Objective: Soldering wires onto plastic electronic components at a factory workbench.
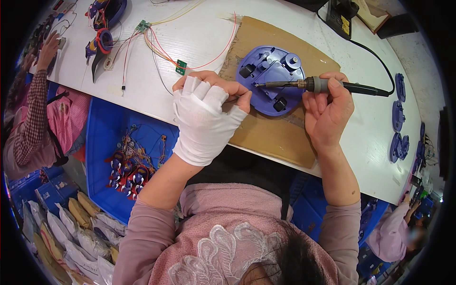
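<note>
My right hand grips a soldering iron by its grey and black handle. The iron's tip points left, over a purple-blue plastic base with black wheels, and meets or nearly meets it. My left hand, in a white fingerless glove, is closed in a pinch at the base's left edge, close to the tip. Whatever lies between its fingers is too small to name. Beneath the base is a sheet of brown cardboard. A small green circuit board with red and yellow wires lies just beyond my left hand.
Another wired circuit board and purple toy parts lie at the far left. The iron's stand is at the back right, with its cord curving over the table. More purple bases line the right edge. A blue bin holds wired parts.
</note>
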`<state>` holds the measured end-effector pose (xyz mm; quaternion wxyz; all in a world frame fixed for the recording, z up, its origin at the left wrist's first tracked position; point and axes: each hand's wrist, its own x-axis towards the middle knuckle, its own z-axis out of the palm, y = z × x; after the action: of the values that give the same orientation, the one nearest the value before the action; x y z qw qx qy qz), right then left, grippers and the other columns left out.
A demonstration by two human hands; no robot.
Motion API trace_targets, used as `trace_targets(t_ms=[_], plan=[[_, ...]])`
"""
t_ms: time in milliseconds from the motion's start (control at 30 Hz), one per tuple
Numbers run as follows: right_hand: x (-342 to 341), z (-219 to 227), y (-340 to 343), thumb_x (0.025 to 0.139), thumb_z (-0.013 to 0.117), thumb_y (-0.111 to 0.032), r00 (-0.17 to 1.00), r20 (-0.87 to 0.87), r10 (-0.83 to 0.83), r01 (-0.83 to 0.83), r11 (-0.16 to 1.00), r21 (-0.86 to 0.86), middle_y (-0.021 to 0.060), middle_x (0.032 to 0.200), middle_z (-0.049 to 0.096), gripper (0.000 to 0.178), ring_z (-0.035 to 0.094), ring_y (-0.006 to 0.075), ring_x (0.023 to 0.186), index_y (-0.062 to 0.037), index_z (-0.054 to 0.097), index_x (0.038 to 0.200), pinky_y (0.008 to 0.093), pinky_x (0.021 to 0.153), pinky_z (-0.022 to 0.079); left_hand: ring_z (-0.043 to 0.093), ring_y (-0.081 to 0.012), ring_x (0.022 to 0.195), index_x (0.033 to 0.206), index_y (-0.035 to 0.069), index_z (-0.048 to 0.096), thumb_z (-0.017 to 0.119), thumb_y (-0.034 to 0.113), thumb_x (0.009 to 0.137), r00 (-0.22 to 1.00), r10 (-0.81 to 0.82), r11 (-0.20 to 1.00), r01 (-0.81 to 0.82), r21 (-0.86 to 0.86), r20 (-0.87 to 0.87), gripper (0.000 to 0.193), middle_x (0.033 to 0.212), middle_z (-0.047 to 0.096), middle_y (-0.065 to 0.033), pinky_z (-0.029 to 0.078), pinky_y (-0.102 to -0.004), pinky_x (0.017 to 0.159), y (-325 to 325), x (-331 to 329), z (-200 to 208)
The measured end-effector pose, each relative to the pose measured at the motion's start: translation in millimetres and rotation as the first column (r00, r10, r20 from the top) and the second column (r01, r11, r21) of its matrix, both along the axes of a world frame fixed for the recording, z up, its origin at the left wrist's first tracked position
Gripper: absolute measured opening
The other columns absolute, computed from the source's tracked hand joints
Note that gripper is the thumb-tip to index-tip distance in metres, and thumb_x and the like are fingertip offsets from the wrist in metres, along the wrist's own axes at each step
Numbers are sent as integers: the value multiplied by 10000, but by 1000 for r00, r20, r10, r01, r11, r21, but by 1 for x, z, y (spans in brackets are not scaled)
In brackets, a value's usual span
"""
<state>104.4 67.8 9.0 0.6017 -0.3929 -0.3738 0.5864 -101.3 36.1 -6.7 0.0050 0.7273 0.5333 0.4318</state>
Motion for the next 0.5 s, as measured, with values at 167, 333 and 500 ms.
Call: trace_targets(t_ms=[167, 333, 500], plan=[[-1, -1, 0, 941, 402, -215, 1000, -9, -5, 5, 1000, -12, -39, 479, 297, 175, 226, 65, 400, -55, 471, 923, 230, 445, 248, 561, -220, 764, 755, 154, 588, 780, 109, 600, 1000, 11, 1000, -11, 10, 9, 250, 734, 579, 12, 373, -382, 790, 0, 1, -2], [1, -1, 0, 940, 409, -222, 1000, -18, -8, 7, 1000, -22, -39, 478, 295, 177, 224, 67, 399, -59, 475, 922, 232, 447, 244, 561, -218, 764, 742, 155, 588, 778, 102, 599, 1000, 21, 1000, -21, -1, 13, 244, 732, 577, 12, 377, -380, 784, 0, 1, -2], [0, -1, 1, 940, 415, -227, 1000, -20, -3, 3, 1000, -22, -37, 477, 293, 178, 223, 68, 399, -61, 477, 919, 233, 446, 240, 560, -219, 767, 736, 155, 591, 776, 96, 599, 1000, 18, 1000, -18, -11, 16, 238, 733, 579, 12, 381, -378, 775, 1, 1, -2]])
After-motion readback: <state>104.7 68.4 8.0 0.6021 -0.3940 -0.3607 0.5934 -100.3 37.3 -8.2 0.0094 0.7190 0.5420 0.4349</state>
